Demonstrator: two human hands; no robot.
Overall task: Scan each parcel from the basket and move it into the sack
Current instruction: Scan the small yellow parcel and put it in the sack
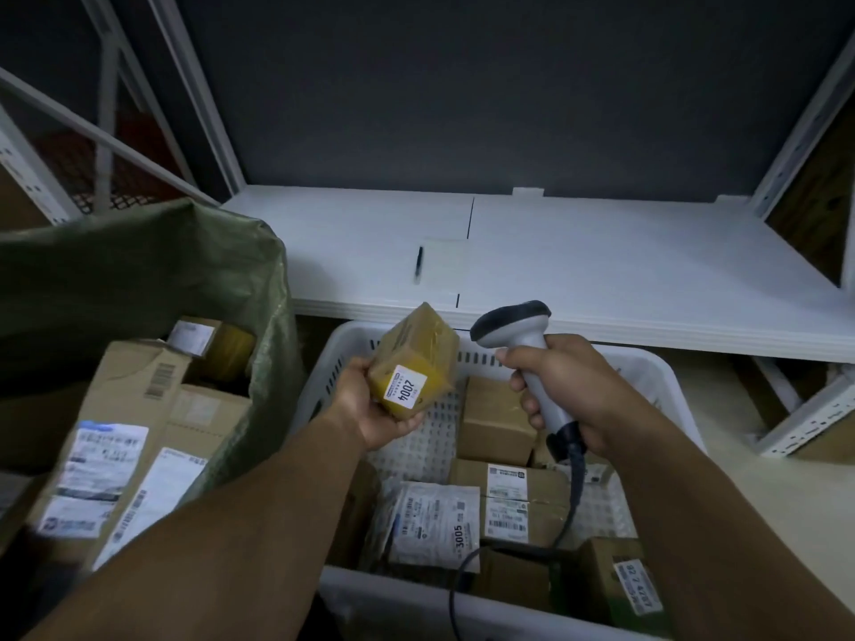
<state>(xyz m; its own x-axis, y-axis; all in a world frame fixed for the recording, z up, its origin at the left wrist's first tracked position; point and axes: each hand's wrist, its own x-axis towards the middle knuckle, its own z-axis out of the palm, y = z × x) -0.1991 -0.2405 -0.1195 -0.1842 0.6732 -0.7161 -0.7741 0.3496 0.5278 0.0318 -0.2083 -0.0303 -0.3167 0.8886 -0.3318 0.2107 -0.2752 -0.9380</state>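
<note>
From the head view, your left hand (370, 404) has its fingers and thumb curled round a small brown cardboard parcel bound in yellowish tape (418, 351). It holds the parcel up above the far left corner of the white slotted plastic basket (657, 368). Your right hand (569, 386) is wrapped tight round the handle of the grey-and-white corded handheld scanner (511, 323), just right of the parcel and apart from it.

The scanner's head seems to point away from you, not at the box. To scan cleanly, I'd turn your right wrist until the window faces the white sticker marked 2004 (407, 387), which lies on the face nearest you, just above your left thumb. Tilt the parcel a little so the tape does not glare, and keep your thumb off the sticker. Whether that small sticker carries the full barcode is too fine to tell; if not, roll the box to look for another label.

The parcel looks light, rigid and glossy under its tape, so it may slip in a loose grip. The green woven sack (139, 270) gapes open to the left of your left hand, with labelled boxes already inside. More parcels lie in the basket beneath both hands.
</note>
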